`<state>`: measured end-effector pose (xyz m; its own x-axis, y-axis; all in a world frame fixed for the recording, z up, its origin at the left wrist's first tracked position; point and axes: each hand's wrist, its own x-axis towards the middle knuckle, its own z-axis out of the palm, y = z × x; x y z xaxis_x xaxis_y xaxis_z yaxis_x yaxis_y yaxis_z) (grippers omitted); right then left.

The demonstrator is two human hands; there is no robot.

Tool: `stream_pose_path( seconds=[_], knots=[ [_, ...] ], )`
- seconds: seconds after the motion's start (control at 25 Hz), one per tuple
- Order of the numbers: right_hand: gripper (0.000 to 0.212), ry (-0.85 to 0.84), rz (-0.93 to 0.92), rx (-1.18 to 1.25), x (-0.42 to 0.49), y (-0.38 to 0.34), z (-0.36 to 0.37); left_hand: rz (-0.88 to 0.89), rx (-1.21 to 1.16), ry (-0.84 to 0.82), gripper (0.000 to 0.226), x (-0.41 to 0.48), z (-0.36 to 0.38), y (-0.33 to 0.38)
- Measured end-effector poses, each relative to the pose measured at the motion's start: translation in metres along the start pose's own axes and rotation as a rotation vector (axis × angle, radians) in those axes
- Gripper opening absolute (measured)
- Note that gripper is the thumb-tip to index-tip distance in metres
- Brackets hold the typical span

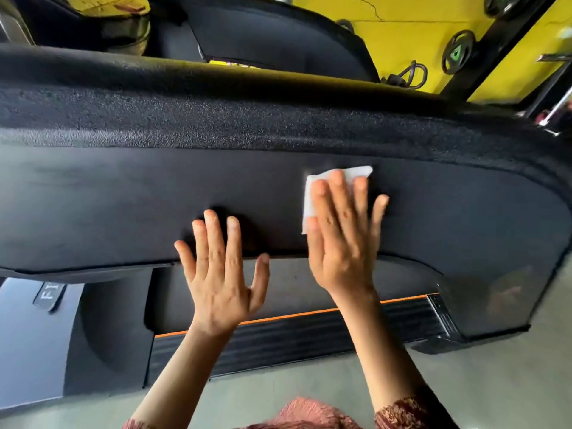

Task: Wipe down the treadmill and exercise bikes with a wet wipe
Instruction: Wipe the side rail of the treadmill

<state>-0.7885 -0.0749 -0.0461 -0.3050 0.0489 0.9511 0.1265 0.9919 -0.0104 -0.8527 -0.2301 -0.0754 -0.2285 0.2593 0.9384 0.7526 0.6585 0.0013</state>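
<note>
1. We are in the wiping step: our right hand (343, 236) presses the wet wipe (308, 205) flat on the black treadmill cover (123, 205), fingers straight
2. Our left hand (223, 274) braces just beside it on the cover's edge, fingers spread, holding nothing
3. Next, we judge, the wet wipe must sweep along the cover under steady pressure

Right hand (340, 239) flat on white wipe (309, 196) — black treadmill panel (123, 205), left hand (219, 267) flat beside

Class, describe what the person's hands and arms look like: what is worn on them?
Both the left hand and right hand are bare: no gloves, rings or watch. The forearms are uncovered; a maroon patterned sleeve shows near the right elbow.
</note>
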Motion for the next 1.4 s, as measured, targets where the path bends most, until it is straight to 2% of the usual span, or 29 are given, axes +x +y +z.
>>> stream_pose_path(
  seconds=[0.12, 0.16, 0.2, 0.32, 0.4, 0.52, 0.64, 0.68, 0.72, 0.8, 0.84, 0.92, 1.04, 1.08, 1.12, 1.24, 1.28, 1.36, 1.4],
  knots=[
    [0.049, 0.079, 0.422, 0.03, -0.006, 0.05, -0.019, 0.029, 0.013, 0.006, 0.072, 0.003, 0.007, 0.02],
    [0.048, 0.085, 0.484, 0.062, -0.004, 0.052, -0.021, 0.042, 0.023, 0.006, 0.07, 0.004, 0.011, 0.028],
    [0.047, 0.066, 0.451, 0.086, -0.001, 0.045, -0.02, 0.053, 0.028, 0.005, 0.069, 0.006, 0.015, 0.037],
    [0.045, -0.057, -0.032, 0.086, 0.008, 0.015, -0.014, 0.048, -0.002, -0.002, 0.07, 0.007, 0.026, 0.057],
    [0.046, -0.055, -0.151, 0.046, 0.014, 0.035, -0.018, 0.036, -0.014, -0.002, 0.07, 0.004, 0.033, 0.07],
    [0.041, 0.017, 0.024, -0.05, 0.004, 0.097, -0.029, 0.004, -0.002, 0.001, 0.073, 0.002, 0.039, 0.083],
    [0.044, 0.083, 0.351, 0.031, -0.016, 0.11, -0.03, -0.048, -0.02, -0.002, 0.078, 0.003, 0.042, 0.094],
    [0.044, 0.061, 0.36, 0.068, -0.022, 0.101, -0.027, -0.047, -0.018, -0.007, 0.077, 0.002, 0.044, 0.098],
    [0.045, 0.008, 0.269, 0.081, -0.029, 0.09, -0.023, -0.039, -0.016, -0.017, 0.075, 0.0, 0.046, 0.101],
    [0.049, -0.088, -0.034, 0.061, -0.048, 0.085, -0.019, -0.03, -0.022, -0.031, 0.07, -0.006, 0.049, 0.106],
    [0.048, -0.102, -0.12, 0.033, -0.058, 0.097, -0.019, -0.033, -0.022, -0.029, 0.069, -0.008, 0.051, 0.107],
    [0.041, -0.101, -0.046, -0.023, -0.074, 0.127, -0.022, -0.049, -0.016, -0.026, 0.07, -0.009, 0.052, 0.107],
    [0.04, -0.013, 0.355, -0.008, -0.088, 0.141, -0.027, -0.072, -0.023, -0.034, 0.067, -0.009, 0.053, 0.11],
    [0.041, -0.005, 0.41, 0.023, -0.087, 0.134, -0.026, -0.09, -0.03, -0.04, 0.066, -0.009, 0.053, 0.113],
    [0.041, -0.028, 0.369, 0.054, -0.085, 0.123, -0.023, -0.11, -0.039, -0.047, 0.065, -0.01, 0.054, 0.115],
    [0.048, -0.137, -0.031, 0.069, -0.083, 0.102, -0.018, -0.122, -0.077, -0.053, 0.065, -0.012, 0.056, 0.122],
    [0.05, -0.134, -0.088, 0.058, -0.084, 0.11, -0.017, -0.114, -0.071, -0.053, 0.065, -0.013, 0.056, 0.121],
    [0.043, -0.106, -0.036, -0.001, -0.094, 0.138, -0.02, -0.099, -0.038, -0.052, 0.066, -0.014, 0.055, 0.118],
    [0.04, -0.081, 0.079, -0.033, -0.103, 0.154, -0.022, -0.089, -0.025, -0.053, 0.066, -0.014, 0.054, 0.118]
  ],
)
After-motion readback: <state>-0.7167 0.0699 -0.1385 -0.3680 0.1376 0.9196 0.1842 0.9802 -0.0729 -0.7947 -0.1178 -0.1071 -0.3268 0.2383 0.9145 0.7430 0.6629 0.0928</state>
